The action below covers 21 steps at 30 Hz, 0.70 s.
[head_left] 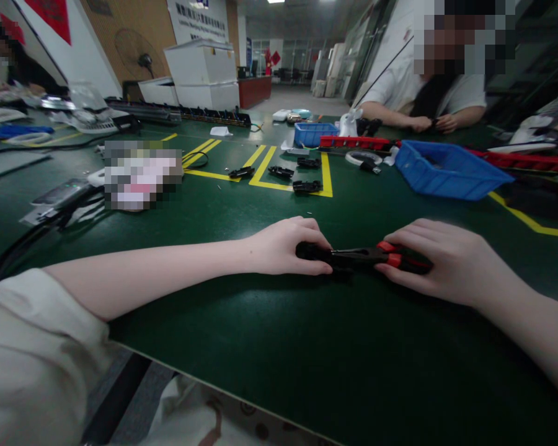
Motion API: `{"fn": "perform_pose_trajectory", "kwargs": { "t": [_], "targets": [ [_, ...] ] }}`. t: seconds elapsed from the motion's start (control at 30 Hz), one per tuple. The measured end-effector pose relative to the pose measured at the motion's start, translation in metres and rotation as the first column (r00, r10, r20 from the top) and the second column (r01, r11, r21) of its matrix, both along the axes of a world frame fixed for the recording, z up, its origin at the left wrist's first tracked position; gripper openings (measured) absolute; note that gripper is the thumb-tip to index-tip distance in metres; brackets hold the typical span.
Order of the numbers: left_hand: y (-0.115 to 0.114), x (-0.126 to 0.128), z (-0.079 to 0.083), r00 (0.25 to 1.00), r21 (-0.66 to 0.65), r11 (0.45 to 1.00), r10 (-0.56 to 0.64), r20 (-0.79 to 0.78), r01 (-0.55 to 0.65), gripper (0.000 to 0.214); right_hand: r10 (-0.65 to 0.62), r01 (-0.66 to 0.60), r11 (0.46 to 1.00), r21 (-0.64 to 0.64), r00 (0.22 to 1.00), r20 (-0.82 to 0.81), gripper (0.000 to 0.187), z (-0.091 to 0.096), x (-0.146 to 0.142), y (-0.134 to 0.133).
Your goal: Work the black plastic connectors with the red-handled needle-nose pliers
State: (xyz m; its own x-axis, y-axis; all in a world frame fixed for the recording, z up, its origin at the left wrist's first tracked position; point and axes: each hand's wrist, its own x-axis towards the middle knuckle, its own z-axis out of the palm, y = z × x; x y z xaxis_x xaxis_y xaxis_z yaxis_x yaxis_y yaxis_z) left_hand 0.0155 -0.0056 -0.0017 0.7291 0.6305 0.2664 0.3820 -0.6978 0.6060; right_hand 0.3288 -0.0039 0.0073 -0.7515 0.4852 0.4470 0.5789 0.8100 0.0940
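Between thumb and fingers, my left hand (291,246) grips a small black part (310,251) just above the green table (260,322). From the right, my right hand (446,260) is closed around red-and-black handled pliers (360,256). Their narrow jaws point left and meet the black part; whether they pinch it I cannot make out. Farther back, several similar black parts lie near yellow tape lines, among them one black part (307,186) inside a taped corner and another black part (241,172) to its left.
A blue bin (446,176) stands at the right, with a smaller blue bin (314,133) behind. Red strips (353,142) run along the back. Cables (46,223) and a pixelated object (142,176) lie at left. A co-worker (428,93) sits across the table.
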Motion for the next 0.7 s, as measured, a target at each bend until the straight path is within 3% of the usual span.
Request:
{"fn": "perform_pose_trajectory", "kwargs": {
  "t": [0.27,0.7],
  "targets": [
    [-0.0004,-0.0034,-0.0003,1.0,0.048,0.999,-0.022,-0.019,0.023,0.036,-0.031,0.03,0.999,0.037,1.0,0.004,0.02,0.0011,0.0073,0.0015],
    [0.0003,-0.0027,0.0026,0.999,0.034,0.999,-0.041,-0.03,0.042,0.03,-0.009,0.007,0.996,0.093,1.0,0.022,0.017,0.0049,0.0017,-0.0013]
  ]
}}
